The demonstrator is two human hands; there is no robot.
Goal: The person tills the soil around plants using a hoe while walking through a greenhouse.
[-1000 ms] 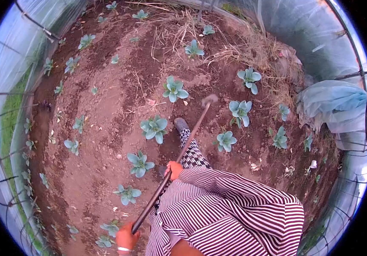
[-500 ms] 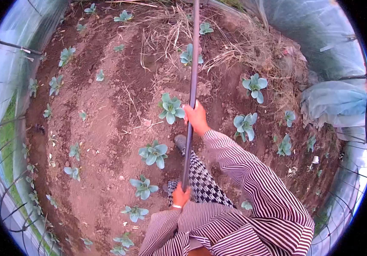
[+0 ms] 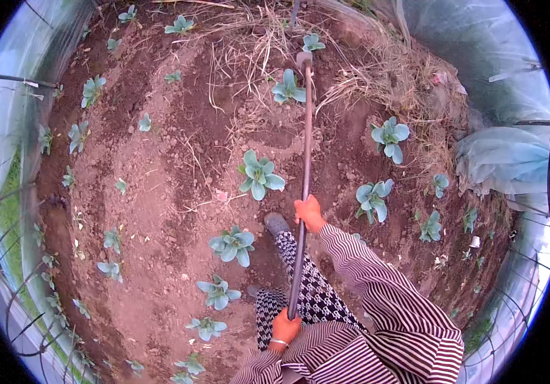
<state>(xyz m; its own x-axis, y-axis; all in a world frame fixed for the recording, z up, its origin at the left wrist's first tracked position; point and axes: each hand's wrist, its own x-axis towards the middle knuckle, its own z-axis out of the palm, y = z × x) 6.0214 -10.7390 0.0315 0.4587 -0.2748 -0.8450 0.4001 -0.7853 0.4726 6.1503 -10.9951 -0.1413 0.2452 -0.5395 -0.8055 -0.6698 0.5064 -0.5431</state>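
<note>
A long-handled hoe (image 3: 307,134) runs up the middle of the view, its small head (image 3: 304,59) at the far end by the soil, between two leafy plants. My right hand (image 3: 311,214) is closed around the middle of the handle. Lower down, my left hand (image 3: 286,326) grips the handle's near end, with a pale band at its wrist. Left of the handle grows a broad-leaved, cabbage-like plant (image 3: 260,176); another cabbage-like plant (image 3: 289,87) stands close to the hoe's head. Whether the blade touches the soil I cannot tell.
Rows of similar plants (image 3: 233,245) grow on both sides in brown soil (image 3: 153,243). Dry straw (image 3: 390,89) lies at the far right. Plastic sheeting (image 3: 505,157) and wire mesh border the plot. My shoe (image 3: 276,223) is beside the handle.
The hoe's head has come down into view at the far end, where only the shaft showed before. Both hands appear lower and farther right, still on the handle.
</note>
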